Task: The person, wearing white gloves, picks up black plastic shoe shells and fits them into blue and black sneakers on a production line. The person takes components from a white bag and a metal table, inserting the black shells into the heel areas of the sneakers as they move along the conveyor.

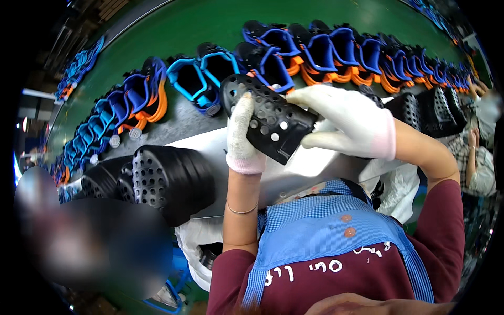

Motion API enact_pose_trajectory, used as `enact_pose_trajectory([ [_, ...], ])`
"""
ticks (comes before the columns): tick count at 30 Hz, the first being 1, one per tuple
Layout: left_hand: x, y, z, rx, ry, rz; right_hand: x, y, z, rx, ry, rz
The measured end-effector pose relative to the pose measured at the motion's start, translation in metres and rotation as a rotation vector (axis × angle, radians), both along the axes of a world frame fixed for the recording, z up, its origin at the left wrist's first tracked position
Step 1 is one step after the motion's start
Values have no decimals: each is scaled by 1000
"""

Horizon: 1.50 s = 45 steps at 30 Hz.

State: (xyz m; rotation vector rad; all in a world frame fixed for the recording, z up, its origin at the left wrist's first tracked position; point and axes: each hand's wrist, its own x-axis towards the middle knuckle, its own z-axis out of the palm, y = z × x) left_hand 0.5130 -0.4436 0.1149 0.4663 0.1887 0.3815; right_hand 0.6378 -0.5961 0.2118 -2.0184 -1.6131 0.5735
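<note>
A black plastic shoe tree (pixel 273 113), dotted with round holes, is held tilted above the work table. My left hand (pixel 244 134), in a white knit glove, wraps round its toe half with the thumb on top. At the wider heel end is my gloved right hand (pixel 352 121), its fingers along the upper edge and its thumb against the lower side. Just beyond the shoe tree stand turquoise-lined shoes (pixel 187 79) and a blue-lined shoe (pixel 270 68) with orange on it.
Stacked black shoe trees (pixel 173 178) lie at the left; more black shoe trees (pixel 438 113) are at the right. Rows of shoes (pixel 317 52) line the green surface (pixel 184 29). White plastic bags (pixel 399 191) hang by the metal table edge (pixel 210 142). Other people (pixel 480 157) are at far right.
</note>
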Motion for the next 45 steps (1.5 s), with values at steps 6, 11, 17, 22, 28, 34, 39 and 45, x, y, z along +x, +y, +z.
enact_pose_trajectory([
  [6, -8, 34, -27, 271, 106, 484, -18, 66, -34, -63, 22, -24],
  [11, 7, 65, -36, 368, 370, 763, -18, 115, -52, -107, -73, -3],
  [17, -2, 100, -113, 1147, 817, 1078, 5, 177, -46, -189, -389, 92],
  [22, 4, 92, -123, 1367, 877, 1069, 21, 248, -31, -387, -457, 147],
  [28, 7, 94, -118, 1350, 923, 1034, -10, 305, -66, -501, -611, 173],
  [34, 8, 94, -125, 1340, 966, 1056, -30, 321, -93, -553, -637, 213],
  [39, 17, 98, -119, 1362, 967, 1055, -9, 338, -123, -365, -683, 147],
  [45, 13, 98, -124, 1300, 961, 1114, -22, 332, -95, -436, -698, 187],
])
